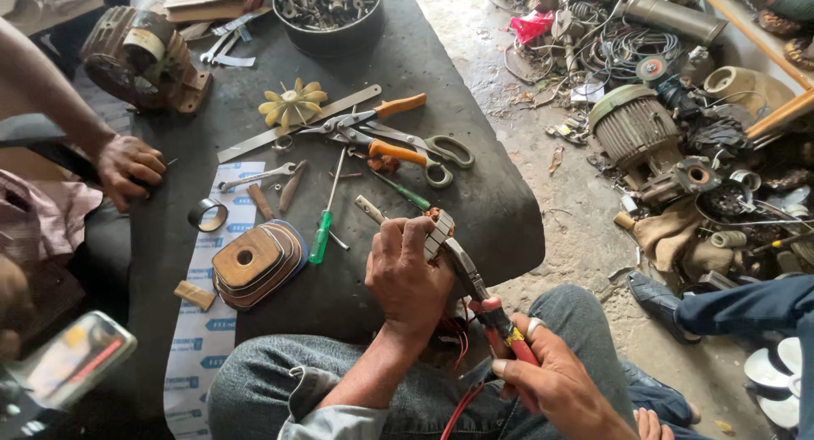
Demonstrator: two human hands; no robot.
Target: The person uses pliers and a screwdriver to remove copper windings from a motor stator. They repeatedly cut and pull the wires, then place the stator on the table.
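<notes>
My left hand (pixel 407 279) grips a small ribbed metal motor core (pixel 438 229) with red wires hanging below it. My right hand (pixel 555 381) is closed on red-handled pliers (pixel 487 300), whose jaws reach up to the core. Both hands sit above my lap in jeans, at the near edge of a dark work mat (pixel 475 194). On the mat lie a green-handled screwdriver (pixel 322 228), orange-handled snips (pixel 381 130), green-handled scissors (pixel 432 147), a steel ruler (pixel 297 125) and a yellow plastic fan (pixel 292 103).
Another person's hand (pixel 127 169) rests at the mat's left edge. A stack of wooden winding forms (pixel 254 262), a spanner (pixel 254 177), a metal ring (pixel 208 214), a motor housing (pixel 144 58) and a bowl of parts (pixel 331 12) stand around. Motors and wire clutter the floor (pixel 661 135).
</notes>
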